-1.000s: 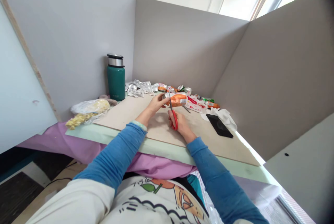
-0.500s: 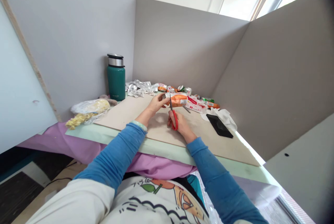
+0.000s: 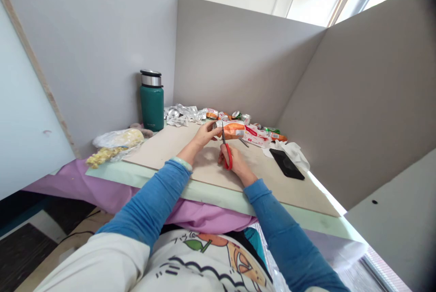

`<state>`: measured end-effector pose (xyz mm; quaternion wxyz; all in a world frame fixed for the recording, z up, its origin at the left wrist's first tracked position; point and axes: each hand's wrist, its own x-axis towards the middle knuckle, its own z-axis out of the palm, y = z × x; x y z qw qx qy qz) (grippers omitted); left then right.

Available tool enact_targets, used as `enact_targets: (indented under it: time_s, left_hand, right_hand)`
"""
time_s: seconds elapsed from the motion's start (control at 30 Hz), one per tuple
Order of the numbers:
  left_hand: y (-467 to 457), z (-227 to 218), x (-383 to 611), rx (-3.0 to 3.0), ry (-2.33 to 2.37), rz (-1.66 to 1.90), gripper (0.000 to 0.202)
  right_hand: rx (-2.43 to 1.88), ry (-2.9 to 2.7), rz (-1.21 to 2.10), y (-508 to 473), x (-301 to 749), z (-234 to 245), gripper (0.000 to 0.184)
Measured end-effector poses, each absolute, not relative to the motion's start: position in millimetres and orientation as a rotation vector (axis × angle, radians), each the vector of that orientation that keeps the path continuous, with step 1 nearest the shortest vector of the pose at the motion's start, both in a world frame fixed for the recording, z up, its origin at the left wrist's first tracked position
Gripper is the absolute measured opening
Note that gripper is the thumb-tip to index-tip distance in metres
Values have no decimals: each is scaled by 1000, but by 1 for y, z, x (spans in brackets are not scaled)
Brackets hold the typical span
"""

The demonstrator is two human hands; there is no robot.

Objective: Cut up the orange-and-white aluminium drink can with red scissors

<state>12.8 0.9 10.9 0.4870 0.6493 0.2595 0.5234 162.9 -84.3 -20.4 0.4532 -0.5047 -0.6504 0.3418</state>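
An orange-and-white drink can (image 3: 235, 130) lies sideways above the board, gripped at its left end by my left hand (image 3: 206, 134). My right hand (image 3: 235, 159) is closed round the red handles of a pair of scissors (image 3: 228, 158). Their dark blades point up and cross the can near its left end, close to my left fingers. Whether the blades have gone into the metal I cannot tell. Behind and right of the can is a white and red packet (image 3: 257, 137). A thin grey tool (image 3: 244, 143) rests just under the can's right end.
A green flask (image 3: 151, 103) stands at the back left, near cut silvery pieces (image 3: 185, 114). Several cans (image 3: 211, 113) line the back. A black phone (image 3: 286, 164) and white tissue (image 3: 297, 153) lie right; a plastic bag (image 3: 117, 138) lies left. Grey panels (image 3: 238, 56) enclose the table.
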Motion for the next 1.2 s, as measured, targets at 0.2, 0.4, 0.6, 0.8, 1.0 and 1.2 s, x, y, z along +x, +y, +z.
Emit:
enact_targets:
  time_s: [0.2, 0.4, 0.6, 0.8, 1.0, 1.2]
  left_hand:
    - [4, 8, 13, 1568, 644, 1256, 55]
    - [5, 8, 12, 1578, 639, 1241, 57]
    - [4, 9, 12, 1585, 670, 1239, 54]
    - [5, 8, 12, 1597, 682, 1239, 56]
    - [5, 8, 13, 1590, 689, 1236, 56]
    - [2, 10, 13, 1581, 699, 1233, 57]
  right_hand:
    - [-1243, -1629, 833, -84, 163, -20, 51]
    - [-1286, -1620, 839, -86, 163, -19, 53]
    - [-1294, -1593, 859, -87, 161, -17, 49]
    - [-1296, -1617, 814, -87, 161, -17, 45]
    - [-1324, -1655, 726, -85, 163, -18, 41]
    - [-1334, -1658, 691, -85, 163, -19, 41]
